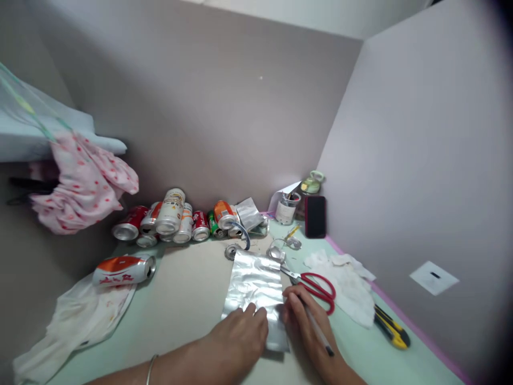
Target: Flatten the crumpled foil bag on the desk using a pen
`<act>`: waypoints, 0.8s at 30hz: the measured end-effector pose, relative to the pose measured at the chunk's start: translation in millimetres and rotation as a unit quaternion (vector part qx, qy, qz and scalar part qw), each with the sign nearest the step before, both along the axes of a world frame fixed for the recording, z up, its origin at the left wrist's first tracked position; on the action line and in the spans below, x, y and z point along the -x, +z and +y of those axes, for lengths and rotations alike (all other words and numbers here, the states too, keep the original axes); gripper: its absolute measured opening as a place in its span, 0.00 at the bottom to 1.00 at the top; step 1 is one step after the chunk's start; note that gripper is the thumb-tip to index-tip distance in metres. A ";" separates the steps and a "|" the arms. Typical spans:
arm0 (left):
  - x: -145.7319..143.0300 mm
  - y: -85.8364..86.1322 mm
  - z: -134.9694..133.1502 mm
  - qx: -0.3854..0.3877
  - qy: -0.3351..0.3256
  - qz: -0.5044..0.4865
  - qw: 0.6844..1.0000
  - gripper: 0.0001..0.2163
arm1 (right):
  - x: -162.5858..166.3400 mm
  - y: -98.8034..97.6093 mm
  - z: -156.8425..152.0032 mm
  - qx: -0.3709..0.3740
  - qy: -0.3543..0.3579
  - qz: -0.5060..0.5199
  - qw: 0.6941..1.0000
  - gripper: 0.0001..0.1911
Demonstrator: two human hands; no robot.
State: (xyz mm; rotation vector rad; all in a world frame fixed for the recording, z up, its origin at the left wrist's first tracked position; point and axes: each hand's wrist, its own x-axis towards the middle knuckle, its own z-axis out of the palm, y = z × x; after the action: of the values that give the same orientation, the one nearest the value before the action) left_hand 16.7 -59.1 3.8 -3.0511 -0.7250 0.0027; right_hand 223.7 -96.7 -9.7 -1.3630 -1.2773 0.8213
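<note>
"What's in your right hand point(300, 316)?"

"I'm gripping a pen point(319, 332) between my thumb and fingers, at the right edge of the shiny metal sheet point(256, 280). I can't tell if its tip touches the metal."

"And your left hand point(240, 332)?"

"It rests on the sheet's lower part, fingers bent. I can't tell whether it pinches anything."

"Where does the sheet lie?"

"In front of me on the beige board point(184, 305), wrinkled, its long side running away from me."

"Anything near it?"

"Red-handled scissors point(295, 276) lie just right of it. Farther right are crumpled white tissue point(348, 294) and a yellow-and-black utility knife point(391, 327). At left, 1 orange-and-white can point(124, 269) lies on white cloth point(76, 323); more cans point(172, 211) are piled by the wall point(208, 123)."
</note>
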 end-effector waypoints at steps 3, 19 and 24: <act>15.6 16.0 8.2 0.111 0.023 -0.065 0.991 0.18 | -0.7 1.8 -0.2 -0.024 0.007 -0.011 1.000 0.22; 70.1 87.5 5.6 0.538 0.176 -0.477 0.672 0.28 | -2.4 19.2 2.1 -0.070 -0.050 0.000 0.996 0.28; 69.9 69.0 2.9 0.584 0.204 -0.523 0.587 0.29 | -9.9 14.1 -1.3 -0.049 -0.053 0.013 0.997 0.33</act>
State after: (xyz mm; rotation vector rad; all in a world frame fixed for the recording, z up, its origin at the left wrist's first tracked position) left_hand -53.2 -56.3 72.7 -3.3720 -2.1473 -2.3906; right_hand 233.6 -98.1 4.4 -1.3250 -1.1981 0.6919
